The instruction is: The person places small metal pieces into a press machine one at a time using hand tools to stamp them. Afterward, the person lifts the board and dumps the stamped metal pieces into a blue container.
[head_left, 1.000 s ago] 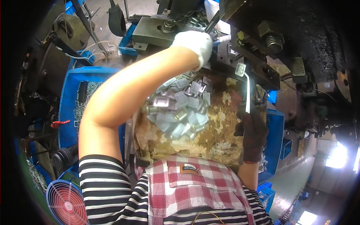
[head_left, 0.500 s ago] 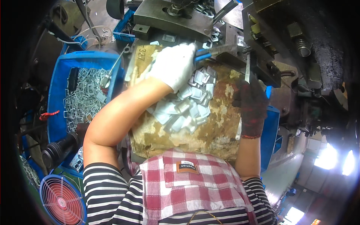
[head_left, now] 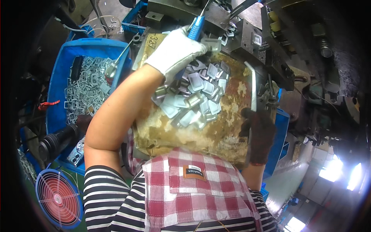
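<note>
My left hand (head_left: 174, 52), in a white glove, is closed round a blue-handled tool (head_left: 196, 29) whose thin metal end points up and away. At its fingertips is a small rectangular metal part (head_left: 212, 45), a shallow dish shape. Below that hand a pile of similar silver parts (head_left: 196, 81) lies on a worn, brownish board (head_left: 228, 135). My right hand (head_left: 261, 133) wears a dark glove and is closed on a slim, pale metal rod (head_left: 253, 87) with a bent tip, held upright at the board's right edge. Its fingers are partly lost in shadow.
A blue bin (head_left: 58, 83) full of small metal frames stands at left, a dark cylinder (head_left: 58, 141) by its near corner. Press tooling (head_left: 247, 42) rises beyond the board. Another blue bin (head_left: 278, 133) sits at right, and a red-bladed fan (head_left: 58, 199) at lower left.
The blue-handled tool has swung from pointing right to pointing up, and a metal part now shows at my left fingertips. My right hand has drawn back toward me with the rod. The view shifted slightly.
</note>
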Demonstrator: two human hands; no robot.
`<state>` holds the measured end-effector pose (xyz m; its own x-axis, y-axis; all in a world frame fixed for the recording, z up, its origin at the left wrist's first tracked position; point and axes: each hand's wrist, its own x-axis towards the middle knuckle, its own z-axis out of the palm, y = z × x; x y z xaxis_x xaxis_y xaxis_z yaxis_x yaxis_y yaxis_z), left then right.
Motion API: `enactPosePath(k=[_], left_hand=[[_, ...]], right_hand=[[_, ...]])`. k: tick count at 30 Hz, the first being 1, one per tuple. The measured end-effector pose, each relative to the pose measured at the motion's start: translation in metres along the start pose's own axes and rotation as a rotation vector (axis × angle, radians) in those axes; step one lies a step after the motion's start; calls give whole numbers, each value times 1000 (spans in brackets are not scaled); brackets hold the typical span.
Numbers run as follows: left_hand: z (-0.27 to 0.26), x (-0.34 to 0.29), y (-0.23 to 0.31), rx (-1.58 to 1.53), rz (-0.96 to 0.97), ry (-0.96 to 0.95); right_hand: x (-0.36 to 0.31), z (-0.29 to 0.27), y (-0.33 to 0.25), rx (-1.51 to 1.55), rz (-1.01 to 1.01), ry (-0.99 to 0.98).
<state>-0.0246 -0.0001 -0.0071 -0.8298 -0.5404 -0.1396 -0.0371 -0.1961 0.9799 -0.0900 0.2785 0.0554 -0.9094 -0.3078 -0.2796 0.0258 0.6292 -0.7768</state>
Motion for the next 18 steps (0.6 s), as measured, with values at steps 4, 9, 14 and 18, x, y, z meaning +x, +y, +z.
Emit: enactPosePath(k=[4, 9, 14, 18], left_hand=[[3, -8, 10, -202, -207, -74], [11, -11, 6, -383, -341, -58], [19, -14, 2, -518, -396, -87], [23, -20, 9, -647, -533, -145]], right_hand=[[-15, 9, 4, 223, -36, -85], [-22, 17, -16, 228, -48, -209], [-23, 16, -16, 254, -47, -278], [-26, 14, -12, 298, -76, -264]])
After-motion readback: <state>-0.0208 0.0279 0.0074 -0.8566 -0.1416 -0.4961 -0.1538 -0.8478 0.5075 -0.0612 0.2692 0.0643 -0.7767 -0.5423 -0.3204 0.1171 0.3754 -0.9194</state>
